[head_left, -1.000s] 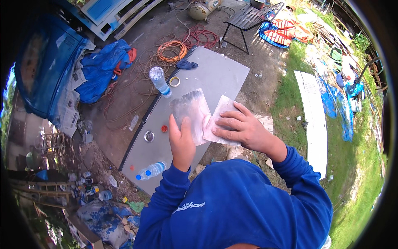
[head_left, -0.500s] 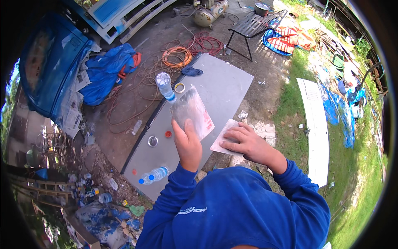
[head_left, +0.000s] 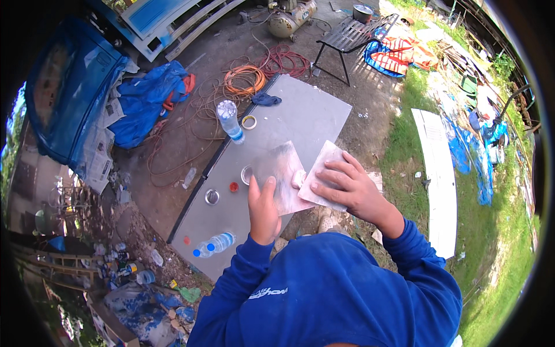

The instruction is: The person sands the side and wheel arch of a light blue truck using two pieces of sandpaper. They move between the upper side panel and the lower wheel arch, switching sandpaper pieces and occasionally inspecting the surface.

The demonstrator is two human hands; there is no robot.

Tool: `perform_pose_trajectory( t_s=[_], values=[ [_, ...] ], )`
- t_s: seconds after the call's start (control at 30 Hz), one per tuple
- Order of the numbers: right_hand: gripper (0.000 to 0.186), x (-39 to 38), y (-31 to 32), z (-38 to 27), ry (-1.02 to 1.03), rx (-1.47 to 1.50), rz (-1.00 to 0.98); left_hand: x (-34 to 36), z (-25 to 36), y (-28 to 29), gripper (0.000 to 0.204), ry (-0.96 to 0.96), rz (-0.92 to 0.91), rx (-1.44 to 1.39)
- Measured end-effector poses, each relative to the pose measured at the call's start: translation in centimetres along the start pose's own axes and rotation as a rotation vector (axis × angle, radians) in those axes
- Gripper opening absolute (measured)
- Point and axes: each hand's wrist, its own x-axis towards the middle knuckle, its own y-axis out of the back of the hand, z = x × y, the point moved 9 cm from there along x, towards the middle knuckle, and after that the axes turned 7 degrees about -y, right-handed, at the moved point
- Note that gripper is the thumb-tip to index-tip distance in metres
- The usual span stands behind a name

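Newspaper sheets (head_left: 99, 159) at far left carry print too small to read. On the grey panel (head_left: 309, 104), two bottles (head_left: 214, 245) and another clear bottle (head_left: 230, 122) bear blue bands. The left hand (head_left: 263, 211) grips a rectangular plate (head_left: 281, 173), thumb on top; white lettering marks the blue shirt (head_left: 347, 283). Pale paste (head_left: 298, 178) sits between plate and flat spreader (head_left: 326, 168), which the right hand (head_left: 358, 195) grips above the panel's near edge.

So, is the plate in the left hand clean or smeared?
Smeared: the plate in the left hand shows dark streaks and pinkish patches, with a pale lump near its right edge.
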Motion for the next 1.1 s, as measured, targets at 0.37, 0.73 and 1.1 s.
perform_pose_trajectory(
  t_s=[0.37, 0.73, 1.1],
  values=[
    [0.049, 1.2, 0.6, -0.7, 0.058, 0.015, -0.126, 0.9, -0.5, 0.1, 0.042, -0.012, -0.276, 0.347],
    [0.045, -1.9, -4.6, -4.2, 0.139, 0.242, -0.347, 0.6, 3.6, -0.8, 0.048, -0.362, 0.007, 0.588],
    [0.056, -1.4, -4.8, 0.4, -0.132, 0.353, -0.035, -0.4, -1.3, -0.5, 0.041, 0.096, 0.006, -0.213]
  ],
)
